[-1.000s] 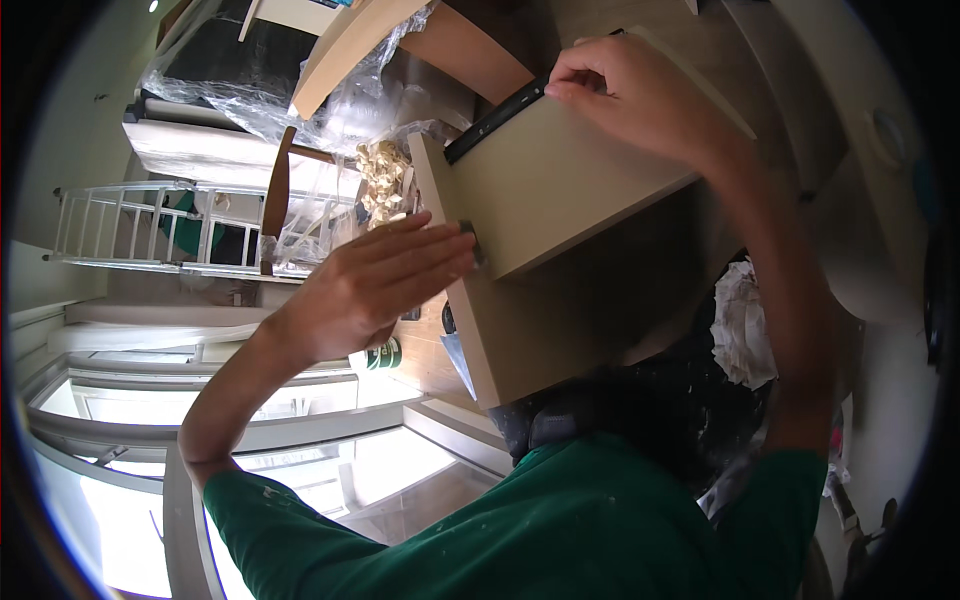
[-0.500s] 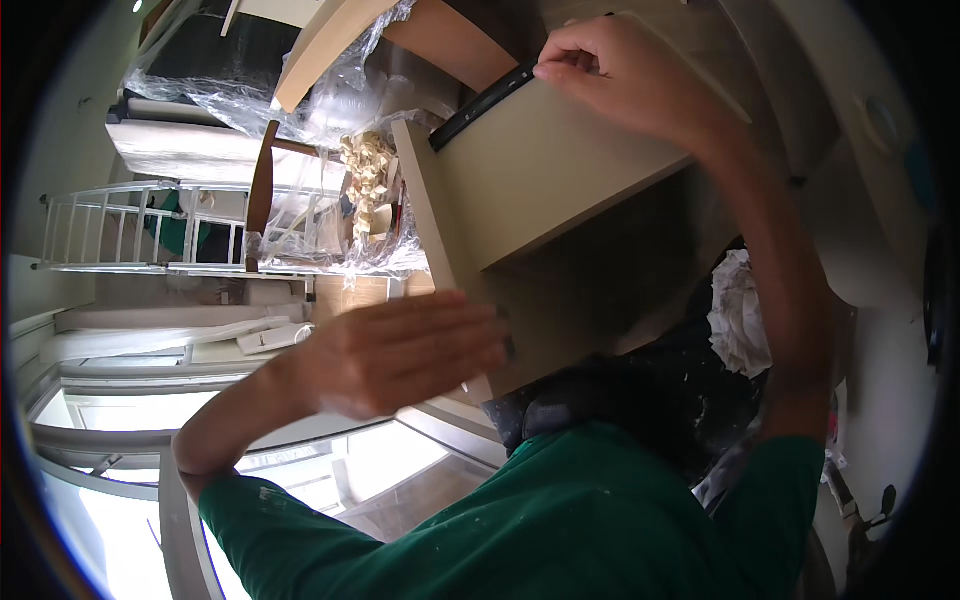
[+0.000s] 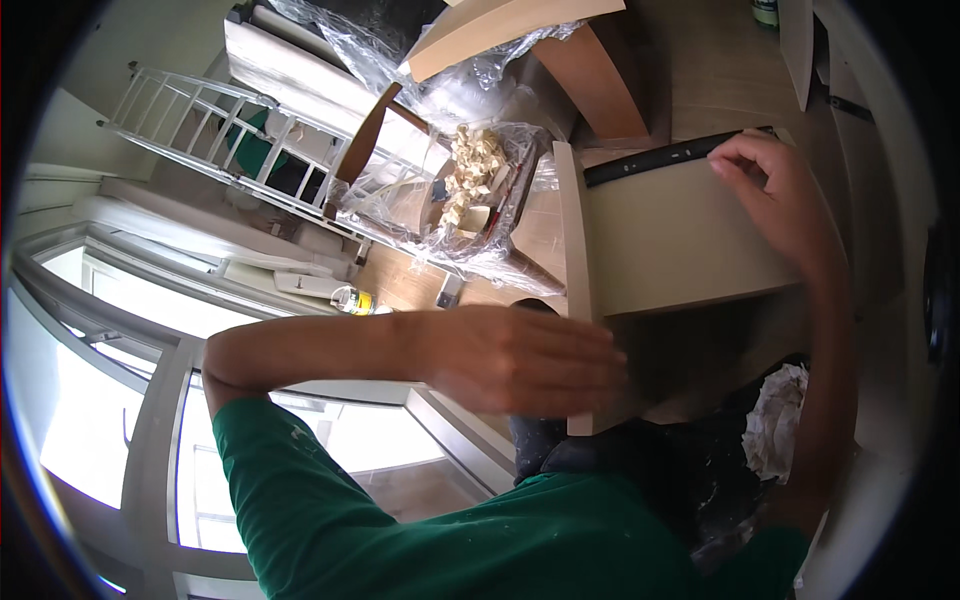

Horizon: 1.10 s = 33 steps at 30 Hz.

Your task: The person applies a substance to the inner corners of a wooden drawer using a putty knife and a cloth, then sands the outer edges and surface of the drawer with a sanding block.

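Note:
A cream drawer [image 3: 690, 245] stands in front of me, its narrow front panel [image 3: 576, 230] to the left. Along the far upper edge of its side runs a black drawer slide [image 3: 650, 163]. My right hand [image 3: 775, 190] is closed, thumb and fingers pinching at the right end of that slide. My left hand [image 3: 520, 360] crosses over the near end of the front panel, fingers pointing right. Motion smears its fingertips, so whether it grips or touches anything cannot be made out. The drawer's inside lies in dark shadow.
Wood shavings [image 3: 472, 175] lie on a plastic-wrapped chair left of the drawer. Beyond are a metal ladder [image 3: 215, 140] and curved wooden pieces [image 3: 595, 85]. A crumpled white cloth [image 3: 777, 420] sits by my right forearm. Windows [image 3: 345, 430] are at the left.
My view has turned, so the drawer appears farther right and more level. My left hand has shifted right, over the front panel. My right hand stays at the slide.

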Tool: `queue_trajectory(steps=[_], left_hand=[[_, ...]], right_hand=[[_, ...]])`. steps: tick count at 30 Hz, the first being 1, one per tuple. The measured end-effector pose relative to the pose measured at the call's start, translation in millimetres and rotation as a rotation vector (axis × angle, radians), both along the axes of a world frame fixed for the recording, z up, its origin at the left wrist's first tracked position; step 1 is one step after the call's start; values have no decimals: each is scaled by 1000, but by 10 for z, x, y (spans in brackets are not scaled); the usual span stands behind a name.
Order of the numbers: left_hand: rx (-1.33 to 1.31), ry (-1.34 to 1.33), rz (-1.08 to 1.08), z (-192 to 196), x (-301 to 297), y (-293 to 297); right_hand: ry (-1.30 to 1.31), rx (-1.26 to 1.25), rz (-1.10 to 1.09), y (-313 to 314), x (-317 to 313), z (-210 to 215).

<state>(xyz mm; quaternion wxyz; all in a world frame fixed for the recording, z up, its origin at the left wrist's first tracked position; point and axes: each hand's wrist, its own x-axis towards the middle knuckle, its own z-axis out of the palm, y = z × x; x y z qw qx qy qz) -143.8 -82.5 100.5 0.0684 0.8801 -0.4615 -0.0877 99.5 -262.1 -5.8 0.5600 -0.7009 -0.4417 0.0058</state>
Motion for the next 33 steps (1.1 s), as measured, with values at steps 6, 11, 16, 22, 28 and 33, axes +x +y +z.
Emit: queue_trajectory(steps=[6, 11, 16, 22, 28, 33], left_hand=[[55, -188, 126, 44, 418, 470], [156, -258, 144, 70, 727, 803], [315, -330, 253, 95, 1052, 1124], [375, -295, 242, 168, 961, 934], [212, -201, 122, 100, 556, 396], [365, -314, 271, 107, 994, 873]], right_hand=[[0, -45, -15, -69, -27, 47], [4, -57, -5, -68, -28, 68], [27, -65, -25, -77, -90, 138], [23, -38, 8, -61, 0, 61], [1, -30, 7, -83, 40, 4], [29, -51, -10, -124, 13, 30]])
